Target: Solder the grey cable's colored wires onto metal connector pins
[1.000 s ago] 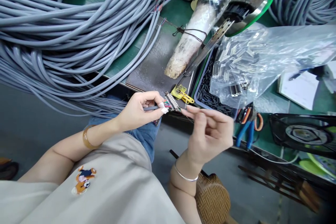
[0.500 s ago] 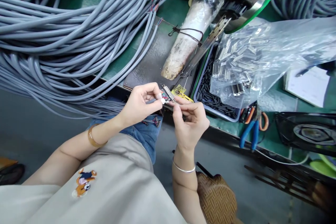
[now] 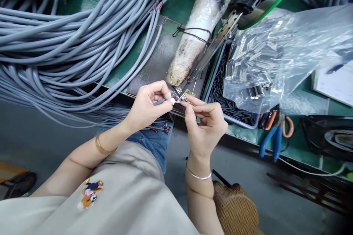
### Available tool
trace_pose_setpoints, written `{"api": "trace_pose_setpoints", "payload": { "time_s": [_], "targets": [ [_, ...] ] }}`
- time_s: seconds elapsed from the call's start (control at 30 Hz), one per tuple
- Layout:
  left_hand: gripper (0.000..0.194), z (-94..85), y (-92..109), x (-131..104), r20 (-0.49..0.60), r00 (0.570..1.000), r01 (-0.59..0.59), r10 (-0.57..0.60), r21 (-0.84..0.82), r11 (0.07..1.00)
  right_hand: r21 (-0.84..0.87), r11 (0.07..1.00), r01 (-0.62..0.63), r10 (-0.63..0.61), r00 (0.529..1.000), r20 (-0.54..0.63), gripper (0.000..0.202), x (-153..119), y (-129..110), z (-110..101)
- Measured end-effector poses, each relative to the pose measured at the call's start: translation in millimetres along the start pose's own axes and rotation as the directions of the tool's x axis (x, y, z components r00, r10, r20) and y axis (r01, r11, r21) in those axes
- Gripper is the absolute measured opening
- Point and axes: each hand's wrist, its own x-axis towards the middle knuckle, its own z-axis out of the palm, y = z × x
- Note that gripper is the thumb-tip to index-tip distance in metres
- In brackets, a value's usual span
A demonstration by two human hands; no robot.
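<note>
My left hand (image 3: 151, 103) is closed in a pinch on the end of a grey cable (image 3: 159, 101), with white coverings on the thumb and a fingertip. Thin coloured wires run from that end to a metal multi-pin connector (image 3: 177, 90). My right hand (image 3: 206, 124) is closed too, thumb and fingertips pinched at the connector's near right end. The exact grip there is partly hidden by the fingers. Just beyond the connector is the blunt tip of a white wrapped roll (image 3: 176, 73). Several wired connectors (image 3: 166, 128) lie over my lap.
Bundled grey cables (image 3: 68, 40) cover the left of the green bench. At right stand a bin (image 3: 246, 124) of small black tubes and a plastic bag (image 3: 295, 58) of connectors. Blue-handled pliers (image 3: 271, 141) and a black fan-like device (image 3: 328, 136) lie near the edge. A woven stool (image 3: 235, 209) stands below.
My right hand has shifted slightly right, and its fingertips have moved along the connector's end. The connector appears turned a little. My left hand keeps its pinch; the camera view has shifted slightly.
</note>
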Motion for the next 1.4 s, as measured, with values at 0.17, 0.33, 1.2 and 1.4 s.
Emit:
{"api": "trace_pose_setpoints", "payload": {
  "time_s": [0.17,0.33,1.2,1.4],
  "targets": [
    [0.018,2.4,3.9,1.5,-0.018,1.0,0.001,0.0,0.015,1.0,0.013,1.0,0.0,0.0,1.0,0.015,0.011,5.2,0.3,-0.8],
    [0.017,4.6,8.3,1.0,-0.068,0.997,-0.021,0.023,0.031,0.999,0.018,0.999,0.027,-0.027,1.0,0.014,0.01,10.5,-3.8,-0.2],
    [0.019,3.2,10.2,1.7,-0.047,0.998,0.031,-0.033,-0.044,0.999,-0.15,0.979,0.135,-0.128,0.99,0.053,0.009,21.9,-10.6,-3.0],
    [0.018,3.6,10.5,0.6,-0.062,0.997,0.032,-0.034,-0.025,0.999,-0.139,0.978,0.153,-0.146,0.988,0.058,0.009,22.0,-7.2,-2.4]
  ]
}}
